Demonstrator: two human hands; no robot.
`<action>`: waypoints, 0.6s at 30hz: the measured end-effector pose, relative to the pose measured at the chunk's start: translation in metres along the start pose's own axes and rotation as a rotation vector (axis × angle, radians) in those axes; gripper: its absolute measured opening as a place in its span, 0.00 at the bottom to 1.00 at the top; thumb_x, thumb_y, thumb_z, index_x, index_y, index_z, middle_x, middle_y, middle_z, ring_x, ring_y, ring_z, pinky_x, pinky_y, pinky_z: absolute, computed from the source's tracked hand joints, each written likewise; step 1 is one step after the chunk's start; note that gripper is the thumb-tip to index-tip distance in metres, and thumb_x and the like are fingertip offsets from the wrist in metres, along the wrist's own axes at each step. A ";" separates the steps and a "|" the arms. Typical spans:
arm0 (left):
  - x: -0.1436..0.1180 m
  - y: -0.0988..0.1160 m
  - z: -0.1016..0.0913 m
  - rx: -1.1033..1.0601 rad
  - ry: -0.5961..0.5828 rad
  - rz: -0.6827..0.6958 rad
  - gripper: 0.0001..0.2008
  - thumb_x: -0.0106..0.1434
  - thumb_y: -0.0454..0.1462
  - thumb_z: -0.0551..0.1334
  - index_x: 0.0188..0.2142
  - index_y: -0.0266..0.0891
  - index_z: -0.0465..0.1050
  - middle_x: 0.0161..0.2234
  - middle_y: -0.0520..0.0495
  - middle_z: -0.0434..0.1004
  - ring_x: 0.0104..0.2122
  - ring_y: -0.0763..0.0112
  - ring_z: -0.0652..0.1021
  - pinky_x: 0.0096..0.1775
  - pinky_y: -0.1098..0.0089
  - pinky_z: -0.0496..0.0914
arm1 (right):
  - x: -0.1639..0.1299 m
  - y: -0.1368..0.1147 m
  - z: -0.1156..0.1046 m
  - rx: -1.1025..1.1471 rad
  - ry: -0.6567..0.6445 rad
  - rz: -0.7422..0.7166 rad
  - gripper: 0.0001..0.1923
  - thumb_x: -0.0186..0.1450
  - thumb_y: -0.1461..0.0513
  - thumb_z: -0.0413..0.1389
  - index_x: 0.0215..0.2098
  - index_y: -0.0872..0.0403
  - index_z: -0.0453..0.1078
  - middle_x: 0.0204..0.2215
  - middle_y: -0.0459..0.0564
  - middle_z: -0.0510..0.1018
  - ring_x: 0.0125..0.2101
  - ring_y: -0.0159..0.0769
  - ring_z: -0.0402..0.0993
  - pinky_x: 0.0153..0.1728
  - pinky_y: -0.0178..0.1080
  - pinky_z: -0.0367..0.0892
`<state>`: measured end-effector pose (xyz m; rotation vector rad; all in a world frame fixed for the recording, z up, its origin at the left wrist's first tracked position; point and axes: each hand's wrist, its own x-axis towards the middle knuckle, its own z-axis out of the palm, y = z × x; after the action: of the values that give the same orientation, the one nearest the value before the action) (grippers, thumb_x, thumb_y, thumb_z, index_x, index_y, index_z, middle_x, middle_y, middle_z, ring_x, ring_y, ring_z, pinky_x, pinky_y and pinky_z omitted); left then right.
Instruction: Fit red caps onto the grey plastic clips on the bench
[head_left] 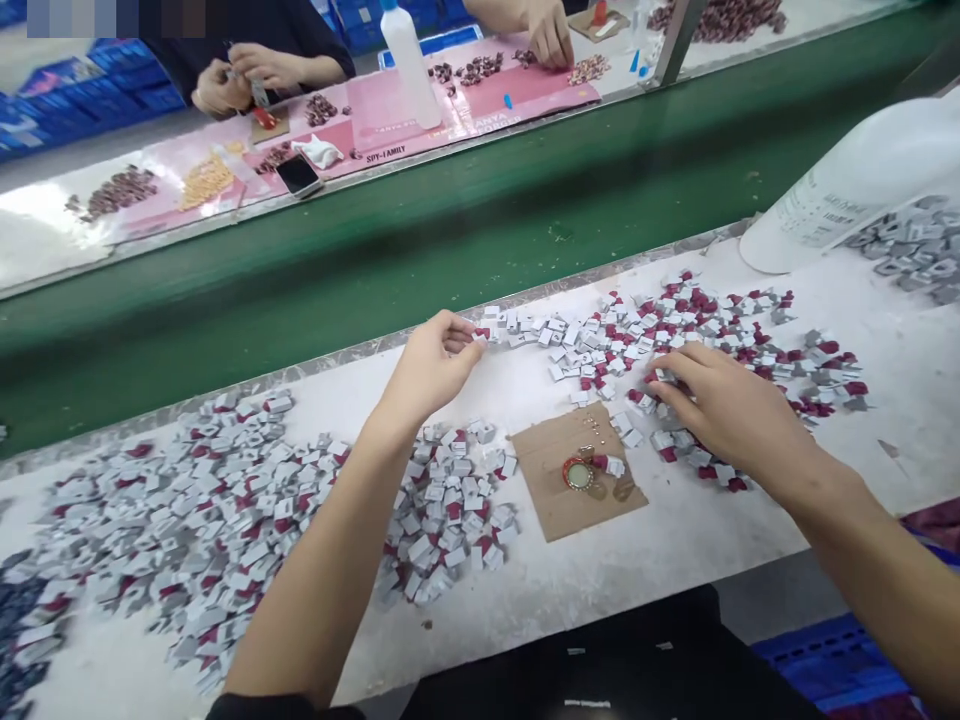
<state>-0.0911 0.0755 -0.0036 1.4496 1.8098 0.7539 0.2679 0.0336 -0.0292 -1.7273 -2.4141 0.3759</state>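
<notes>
At the back edge of the white table, my left hand point(442, 360) pinches a small grey-and-maroon plastic part point(481, 334) between thumb and fingers. My right hand point(712, 405) is over the right-hand pile of like parts point(682, 320), its thumb and fingertips closed around one small grey-and-maroon part point(661, 375). Between my hands lies a square of brown cardboard point(551, 505). On it rests a bottle cap point(578, 474) with pale contents, and one grey-and-maroon part point(613, 466) lies beside the cap. A few tiny bits sit near the cardboard's upper edge.
Large heaps of grey-and-maroon parts point(225, 500) cover the left of the table. A big white bottle point(847, 190) stands at the back right. Beyond the green belt point(375, 260), two people's hands work among small piles, a phone point(298, 176) and a translucent bottle point(411, 70).
</notes>
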 end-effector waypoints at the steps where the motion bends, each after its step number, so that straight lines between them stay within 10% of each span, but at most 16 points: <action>1: 0.004 0.003 0.001 0.013 0.010 0.009 0.05 0.65 0.34 0.69 0.40 0.43 0.76 0.43 0.42 0.87 0.45 0.57 0.84 0.50 0.58 0.78 | -0.004 0.000 0.002 0.007 0.046 -0.003 0.20 0.83 0.51 0.47 0.49 0.49 0.78 0.49 0.60 0.85 0.44 0.54 0.82 0.30 0.45 0.65; 18: -0.020 -0.007 0.019 0.242 -0.225 -0.042 0.11 0.66 0.46 0.68 0.41 0.43 0.81 0.39 0.42 0.87 0.40 0.55 0.84 0.45 0.58 0.78 | -0.038 -0.010 -0.004 0.382 0.398 0.085 0.13 0.81 0.52 0.57 0.53 0.43 0.83 0.53 0.59 0.87 0.57 0.61 0.83 0.54 0.60 0.78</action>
<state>-0.0771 0.0552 -0.0176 1.5748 1.7956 0.3426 0.2726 -0.0044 -0.0215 -1.5612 -1.8566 0.4231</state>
